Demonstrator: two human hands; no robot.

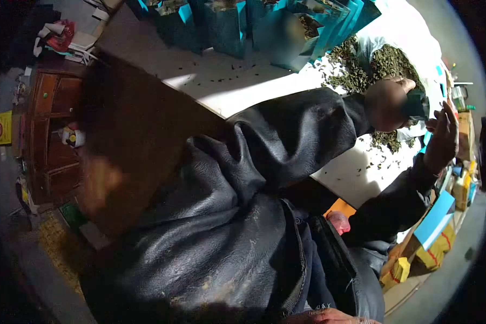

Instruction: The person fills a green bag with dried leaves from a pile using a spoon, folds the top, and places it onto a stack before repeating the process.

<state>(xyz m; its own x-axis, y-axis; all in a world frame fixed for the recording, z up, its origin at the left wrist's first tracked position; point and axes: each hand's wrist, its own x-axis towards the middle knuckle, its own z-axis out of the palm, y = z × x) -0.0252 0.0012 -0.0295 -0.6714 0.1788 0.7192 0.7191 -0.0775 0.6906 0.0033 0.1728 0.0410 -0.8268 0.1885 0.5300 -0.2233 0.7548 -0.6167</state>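
My left hand point(389, 103), partly blurred, reaches over the white table from a black leather sleeve. Its fingers are closed on a small dark green pouch point(416, 106). Just right of the pouch, my right hand point(444, 135) is raised with its fingers stretched out, apparently holding nothing. Dried green leaves point(340, 75) lie loose on the tabletop around the left hand. More leaves fill a clear plastic bag point(365, 47) behind it. Several teal bags point(224, 27) stand upright along the top of the view, with dried leaves in their open mouths.
The white table point(237, 102) carries scattered leaf crumbs. A brown wooden cabinet point(56, 124) stands at left, near a yellow packet point(1, 128). At right are a light blue sheet point(434, 218) and yellow packages point(434, 254). A pink bundle point(339, 222) lies near my jacket.
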